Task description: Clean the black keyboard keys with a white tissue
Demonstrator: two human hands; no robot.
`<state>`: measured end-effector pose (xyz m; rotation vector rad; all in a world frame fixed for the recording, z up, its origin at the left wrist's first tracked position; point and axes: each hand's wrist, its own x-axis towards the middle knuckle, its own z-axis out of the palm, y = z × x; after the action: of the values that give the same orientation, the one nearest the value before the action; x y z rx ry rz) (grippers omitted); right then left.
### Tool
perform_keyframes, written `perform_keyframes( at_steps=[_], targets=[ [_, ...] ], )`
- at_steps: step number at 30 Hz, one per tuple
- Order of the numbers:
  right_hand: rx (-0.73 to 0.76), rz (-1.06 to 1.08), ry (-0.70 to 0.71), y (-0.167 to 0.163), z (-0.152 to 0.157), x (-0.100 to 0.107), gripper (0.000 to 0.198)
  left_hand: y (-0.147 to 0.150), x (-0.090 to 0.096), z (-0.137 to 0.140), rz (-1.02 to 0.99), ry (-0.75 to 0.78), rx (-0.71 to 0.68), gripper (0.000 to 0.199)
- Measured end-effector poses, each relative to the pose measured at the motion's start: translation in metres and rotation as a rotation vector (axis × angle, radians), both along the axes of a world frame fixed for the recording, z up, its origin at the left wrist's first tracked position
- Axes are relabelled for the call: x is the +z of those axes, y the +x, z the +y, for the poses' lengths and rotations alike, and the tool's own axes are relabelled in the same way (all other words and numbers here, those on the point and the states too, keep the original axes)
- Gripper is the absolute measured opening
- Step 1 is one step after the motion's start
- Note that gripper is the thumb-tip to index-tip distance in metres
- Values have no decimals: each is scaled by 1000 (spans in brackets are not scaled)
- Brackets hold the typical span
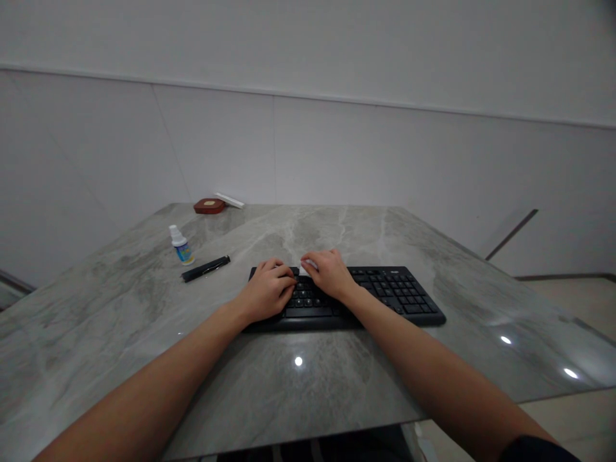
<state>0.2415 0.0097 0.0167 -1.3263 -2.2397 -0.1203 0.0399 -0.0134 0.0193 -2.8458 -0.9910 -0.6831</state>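
A black keyboard (308, 312) lies flat on the grey marbled table (327, 372), its number pad to the right. My left hand (269, 287) rests over the keyboard's left end, palm down with fingers lightly bent and spread, holding nothing. Above the upper middle keys, my right hand (331, 273) is closed in a pinch round a small white wipe (305, 268). Only part of the wipe shows past the fingertips, and it touches the upper keys or hangs just over them; I cannot tell which.
Left of the keyboard stand a small white spray bottle (181, 246) with a blue label and, lying down, a black pen-like item (206, 268). At the far left edge are a reddish-brown case (208, 206) and a white strip (230, 200). A white wall (327, 154) rises behind the table.
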Motion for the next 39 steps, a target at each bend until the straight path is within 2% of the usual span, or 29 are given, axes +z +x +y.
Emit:
perform_keyframes(
  at_steps=[7,16,39],
  targets=[
    [29,-82,-67,-5,-4,3,21,0,-1,-1,-5,-2,1,19],
    [64,-72,-116,-4,-2,4,23,0,0,-1,1,-2,1,20],
    [80,-31,-137,-5,-2,5,20,0,0,-1,-4,-12,-1,21]
  ],
)
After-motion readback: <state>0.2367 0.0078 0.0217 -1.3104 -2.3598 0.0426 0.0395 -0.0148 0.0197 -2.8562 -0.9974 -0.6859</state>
